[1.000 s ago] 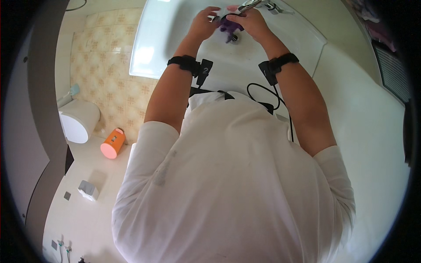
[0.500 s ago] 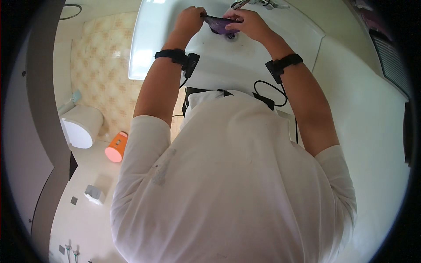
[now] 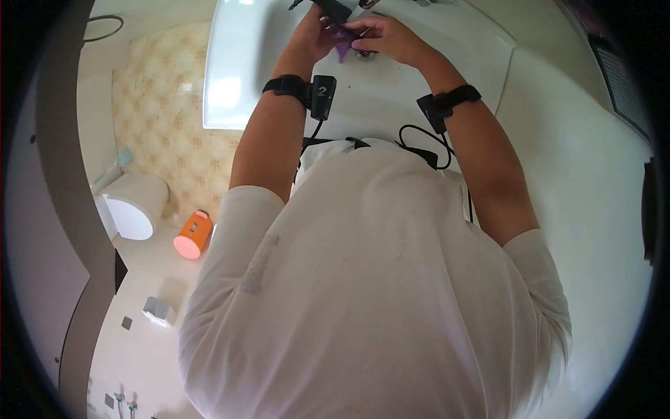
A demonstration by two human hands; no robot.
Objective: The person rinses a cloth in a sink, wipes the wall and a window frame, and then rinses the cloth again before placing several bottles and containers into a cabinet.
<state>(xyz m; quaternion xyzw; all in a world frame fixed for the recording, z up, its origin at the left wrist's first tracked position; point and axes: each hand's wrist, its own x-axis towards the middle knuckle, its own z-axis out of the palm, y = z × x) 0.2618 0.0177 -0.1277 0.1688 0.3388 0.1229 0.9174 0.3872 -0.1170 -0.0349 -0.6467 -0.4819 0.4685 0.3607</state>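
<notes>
Over the white washbasin (image 3: 279, 105), my two hands work on a limp, thin purple-and-black piece (image 3: 343, 46) that looks like fabric; its exact kind does not show. My left hand (image 3: 313, 36) is closed round it, with a dark part rising past the fingers toward the top edge and a purple tip hanging below. From the other side, the bent fingers of my right hand (image 3: 392, 39) pinch its edge. Under the fingers the round metal drain (image 3: 364, 54) is partly covered. The tap (image 3: 370, 3) is cut off by the upper edge.
Black straps with small boxes and cables sit on both wrists. On the left are a tiled floor (image 3: 167, 105), a white toilet (image 3: 136, 206), an orange bin (image 3: 194, 235) and a white wall box (image 3: 160, 311). A pale wall (image 3: 558, 174) stands at the right.
My left hand has turned over and moved right, nearer my right hand. The purple-and-black piece, earlier stretched between both hands, is now bunched, its dark part swung upward. My right hand stays nearly in place.
</notes>
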